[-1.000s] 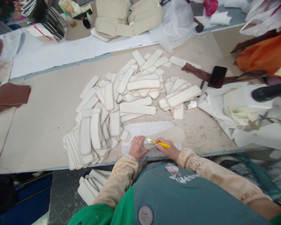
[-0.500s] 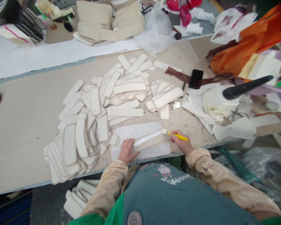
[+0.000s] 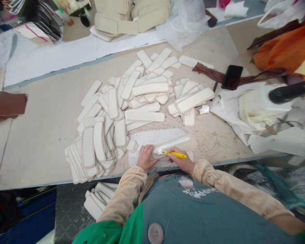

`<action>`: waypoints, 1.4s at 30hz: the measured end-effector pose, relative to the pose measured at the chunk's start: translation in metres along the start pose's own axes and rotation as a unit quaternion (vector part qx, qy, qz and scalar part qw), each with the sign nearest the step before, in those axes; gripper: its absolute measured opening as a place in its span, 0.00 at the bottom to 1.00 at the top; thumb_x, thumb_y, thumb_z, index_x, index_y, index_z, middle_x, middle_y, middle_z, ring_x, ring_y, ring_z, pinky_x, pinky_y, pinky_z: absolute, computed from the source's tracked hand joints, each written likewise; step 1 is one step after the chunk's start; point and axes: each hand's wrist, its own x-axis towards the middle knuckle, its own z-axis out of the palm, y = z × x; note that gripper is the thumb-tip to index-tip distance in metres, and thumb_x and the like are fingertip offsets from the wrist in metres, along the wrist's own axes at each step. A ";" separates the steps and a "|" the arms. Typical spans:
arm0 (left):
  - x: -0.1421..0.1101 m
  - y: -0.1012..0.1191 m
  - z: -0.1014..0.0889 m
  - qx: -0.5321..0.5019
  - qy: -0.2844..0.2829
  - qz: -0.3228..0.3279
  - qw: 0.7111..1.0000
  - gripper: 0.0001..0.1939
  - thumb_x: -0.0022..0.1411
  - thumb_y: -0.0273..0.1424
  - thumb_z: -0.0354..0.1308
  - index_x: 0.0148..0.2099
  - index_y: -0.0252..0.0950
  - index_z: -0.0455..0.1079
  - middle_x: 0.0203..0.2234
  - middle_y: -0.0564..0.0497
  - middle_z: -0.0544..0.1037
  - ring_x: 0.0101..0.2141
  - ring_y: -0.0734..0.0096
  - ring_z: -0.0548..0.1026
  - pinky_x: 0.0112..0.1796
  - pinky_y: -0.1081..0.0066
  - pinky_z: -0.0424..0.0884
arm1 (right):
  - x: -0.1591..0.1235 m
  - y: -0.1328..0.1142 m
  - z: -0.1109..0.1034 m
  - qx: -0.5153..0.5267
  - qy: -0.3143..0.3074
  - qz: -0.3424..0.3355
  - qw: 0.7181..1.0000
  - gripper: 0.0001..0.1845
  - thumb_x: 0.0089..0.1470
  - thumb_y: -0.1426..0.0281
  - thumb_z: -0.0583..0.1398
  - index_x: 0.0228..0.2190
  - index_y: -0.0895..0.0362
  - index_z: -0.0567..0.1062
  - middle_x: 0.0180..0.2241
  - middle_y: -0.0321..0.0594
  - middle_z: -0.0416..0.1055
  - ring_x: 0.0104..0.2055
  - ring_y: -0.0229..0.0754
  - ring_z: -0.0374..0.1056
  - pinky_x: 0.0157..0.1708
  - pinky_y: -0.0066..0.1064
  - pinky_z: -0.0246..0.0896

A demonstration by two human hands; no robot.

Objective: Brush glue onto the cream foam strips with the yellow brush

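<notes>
A long beige strip with rounded ends [image 3: 191,144] lies on a white sheet [image 3: 138,137] at the table's front edge. My left hand [image 3: 145,158] rests at the strip's left end, thumb and fingers apart and touching it. Between the fingers of my right hand [image 3: 183,162] is a small brush with a yellow handle [image 3: 178,155]. Its bristles, loaded with white paste, touch the strip close to my left hand. A wet white streak runs along the strip's upper edge. Beyond the sheet lie many similar pale strips [image 3: 144,116] in loose heaps.
To the right are a black phone [image 3: 232,77], a brown strap [image 3: 208,72] and a white tub [image 3: 259,101] with a dark handle over it. Brown pieces [image 3: 12,103] lie at the left. Stacked beige panels [image 3: 127,27] and a plastic bag [image 3: 181,23] stand at the back.
My right hand has brought the brush leftward along the strip, close to my left hand. White paste now sits at the strip's left end. The view has shifted, too.
</notes>
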 end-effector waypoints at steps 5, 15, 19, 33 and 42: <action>-0.001 0.000 0.001 -0.001 -0.003 -0.003 1.000 0.36 0.48 0.40 0.62 0.58 0.34 0.57 0.54 0.39 0.65 0.55 0.54 0.61 0.58 0.51 0.48 | 0.011 0.008 0.015 0.032 0.001 0.011 0.999 0.10 0.55 0.60 0.54 0.33 0.53 0.68 0.24 0.32 0.72 0.25 0.37 0.69 0.30 0.29 0.66; 0.000 -0.002 0.001 0.004 0.008 0.012 1.000 0.36 0.49 0.43 0.61 0.57 0.34 0.57 0.53 0.39 0.66 0.54 0.54 0.62 0.57 0.50 0.50 | 0.000 0.017 -0.003 -0.037 -0.017 0.010 0.999 0.07 0.56 0.64 0.54 0.33 0.54 0.68 0.24 0.32 0.72 0.26 0.36 0.69 0.29 0.27 0.65; 0.001 -0.002 0.001 0.006 0.006 0.012 1.000 0.35 0.50 0.43 0.61 0.57 0.35 0.57 0.53 0.39 0.66 0.54 0.53 0.62 0.56 0.49 0.51 | -0.008 0.021 -0.023 -0.077 0.014 0.004 0.997 0.07 0.55 0.64 0.54 0.33 0.54 0.68 0.24 0.32 0.72 0.26 0.36 0.70 0.30 0.28 0.65; 0.003 -0.001 0.001 0.017 0.011 0.018 1.000 0.35 0.50 0.43 0.61 0.57 0.35 0.58 0.52 0.39 0.66 0.53 0.53 0.63 0.55 0.49 0.53 | -0.035 0.028 -0.113 -0.089 0.230 0.031 0.969 0.10 0.54 0.61 0.56 0.33 0.54 0.69 0.23 0.33 0.73 0.24 0.37 0.69 0.29 0.28 0.66; 0.002 -0.003 0.001 0.017 0.008 0.021 1.000 0.35 0.50 0.43 0.60 0.58 0.35 0.57 0.52 0.39 0.66 0.53 0.53 0.62 0.55 0.48 0.53 | -0.037 0.022 -0.101 -0.091 0.241 -0.028 0.966 0.10 0.54 0.61 0.56 0.34 0.54 0.68 0.23 0.33 0.72 0.25 0.37 0.69 0.29 0.28 0.67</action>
